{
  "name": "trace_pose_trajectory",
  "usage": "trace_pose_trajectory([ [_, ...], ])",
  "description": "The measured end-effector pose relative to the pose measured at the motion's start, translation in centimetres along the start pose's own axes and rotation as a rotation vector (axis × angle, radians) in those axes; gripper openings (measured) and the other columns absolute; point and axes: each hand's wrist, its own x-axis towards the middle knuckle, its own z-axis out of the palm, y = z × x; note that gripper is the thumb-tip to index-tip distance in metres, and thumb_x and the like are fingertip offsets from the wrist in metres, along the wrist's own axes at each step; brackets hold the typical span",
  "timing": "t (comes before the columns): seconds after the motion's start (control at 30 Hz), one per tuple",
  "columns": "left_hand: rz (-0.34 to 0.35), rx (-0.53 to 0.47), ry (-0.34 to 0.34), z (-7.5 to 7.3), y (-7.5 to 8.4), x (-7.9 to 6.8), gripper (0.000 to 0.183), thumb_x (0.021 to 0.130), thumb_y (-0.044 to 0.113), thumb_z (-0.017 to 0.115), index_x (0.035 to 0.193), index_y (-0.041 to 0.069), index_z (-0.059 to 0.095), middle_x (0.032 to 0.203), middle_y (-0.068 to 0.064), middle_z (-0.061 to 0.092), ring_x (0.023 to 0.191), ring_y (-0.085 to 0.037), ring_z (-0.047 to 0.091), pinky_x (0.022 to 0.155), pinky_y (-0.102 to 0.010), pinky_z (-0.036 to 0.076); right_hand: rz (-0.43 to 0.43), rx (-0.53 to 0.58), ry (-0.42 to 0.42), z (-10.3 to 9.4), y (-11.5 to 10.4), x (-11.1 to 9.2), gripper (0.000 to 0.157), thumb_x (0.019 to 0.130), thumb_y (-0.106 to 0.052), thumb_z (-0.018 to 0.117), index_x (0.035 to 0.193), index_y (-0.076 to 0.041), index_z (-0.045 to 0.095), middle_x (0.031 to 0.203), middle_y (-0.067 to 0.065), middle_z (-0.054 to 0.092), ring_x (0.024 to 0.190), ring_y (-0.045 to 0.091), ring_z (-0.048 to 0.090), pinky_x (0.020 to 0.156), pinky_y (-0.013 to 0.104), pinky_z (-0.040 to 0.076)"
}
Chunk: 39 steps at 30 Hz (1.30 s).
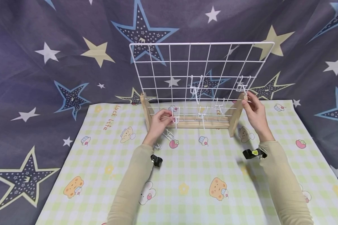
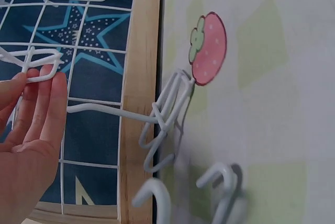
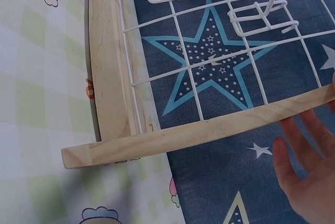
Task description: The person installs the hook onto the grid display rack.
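A white wire grid stands in a wooden base with a crossbar and two side posts. At the lower left of the grid, my left hand pinches a white wire hook between thumb and fingers, right at the grid wires. My right hand grips the top of the right wooden post, thumb on the near side. Several other white hooks hang on the grid, among them an upper middle hook, an upper right hook and a lower middle hook.
Loose white hooks lie on the checked tablecloth beside my left wrist, in front of the base. A dark curtain with stars hangs behind the table. Black camera straps sit at both wrists.
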Motion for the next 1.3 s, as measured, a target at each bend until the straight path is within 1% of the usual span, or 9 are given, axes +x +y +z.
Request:
trace_pose_trajectory([
  [0.2,-0.011,0.016,-0.001,0.6,0.0,0.4,0.02,0.086,-0.016,0.059,0.106,-0.018,0.056,0.098,-0.029,0.061,0.092,-0.045,0.063,0.083,-0.046,0.056,0.004,0.007,0.001,0.0,0.1,0.0,0.039,0.098,0.003,0.049,0.136,0.012,0.045,0.118,0.0,0.054,0.1,0.002,0.055,0.087,0.013,0.046],
  [0.37,-0.016,0.0,0.004,0.9,-0.3,0.7,0.023,0.087,-0.017,0.059,0.109,-0.021,0.054,0.097,-0.026,0.061,0.098,-0.052,0.058,0.087,-0.051,0.054,0.005,0.023,0.0,0.0,0.3,0.0,0.039,0.098,0.004,0.049,0.136,0.01,0.046,0.116,-0.006,0.055,0.1,0.002,0.055,0.086,0.013,0.046],
  [0.47,-0.026,0.001,0.027,1.0,-0.4,0.8,0.022,0.087,-0.016,0.059,0.109,-0.02,0.054,0.094,-0.018,0.063,0.098,-0.049,0.06,0.087,-0.05,0.054,0.002,0.034,-0.001,-0.1,0.3,0.0,0.039,0.098,0.005,0.049,0.136,0.01,0.046,0.115,-0.008,0.055,0.1,0.003,0.056,0.086,0.013,0.047],
  [0.67,-0.027,0.002,0.063,1.3,-0.4,1.0,0.021,0.087,-0.015,0.06,0.107,-0.019,0.056,0.09,-0.012,0.064,0.082,-0.023,0.067,0.085,-0.051,0.054,0.008,0.028,0.004,-0.1,0.3,0.0,0.039,0.099,0.004,0.048,0.137,0.011,0.045,0.115,-0.007,0.054,0.101,0.002,0.055,0.086,0.012,0.046],
  [0.77,-0.026,-0.017,0.07,1.6,-0.3,1.1,0.021,0.087,-0.016,0.06,0.107,-0.02,0.056,0.09,-0.013,0.064,0.076,-0.012,0.066,0.083,-0.046,0.056,0.011,0.025,0.007,0.0,0.3,0.0,0.039,0.099,0.003,0.048,0.137,0.011,0.044,0.115,-0.006,0.054,0.101,0.003,0.055,0.086,0.012,0.046],
  [0.97,-0.031,-0.043,0.108,1.9,-0.1,1.2,0.016,0.086,-0.017,0.06,0.102,-0.016,0.059,0.086,-0.011,0.065,0.072,-0.009,0.066,0.078,-0.036,0.059,0.016,0.022,0.003,0.1,0.2,-0.1,0.039,0.099,0.003,0.048,0.137,0.01,0.045,0.12,0.0,0.054,0.102,0.003,0.055,0.087,0.013,0.046],
  [1.1,-0.039,-0.022,0.119,1.9,-0.3,1.1,0.017,0.086,-0.017,0.06,0.103,-0.018,0.058,0.087,-0.014,0.066,0.073,-0.013,0.066,0.078,-0.04,0.058,0.022,0.001,-0.004,0.1,0.2,0.0,0.039,0.1,0.002,0.047,0.138,0.01,0.043,0.126,0.014,0.053,0.104,0.003,0.054,0.088,0.014,0.046],
  [1.23,-0.051,-0.032,0.121,1.7,-0.8,0.9,0.018,0.086,-0.018,0.059,0.104,-0.02,0.056,0.087,-0.014,0.064,0.08,-0.027,0.066,0.082,-0.047,0.056,0.023,-0.006,-0.013,0.1,0.2,0.0,0.04,0.101,0.001,0.046,0.139,0.01,0.042,0.132,0.03,0.048,0.104,0.002,0.054,0.088,0.015,0.047],
  [1.3,-0.053,-0.042,0.118,1.7,-1.0,0.8,0.017,0.087,-0.018,0.058,0.103,-0.02,0.056,0.087,-0.013,0.064,0.085,-0.037,0.065,0.083,-0.048,0.056,0.02,-0.004,-0.019,0.1,0.2,0.0,0.04,0.101,0.0,0.046,0.139,0.01,0.042,0.133,0.033,0.046,0.104,0.002,0.054,0.087,0.014,0.047],
])
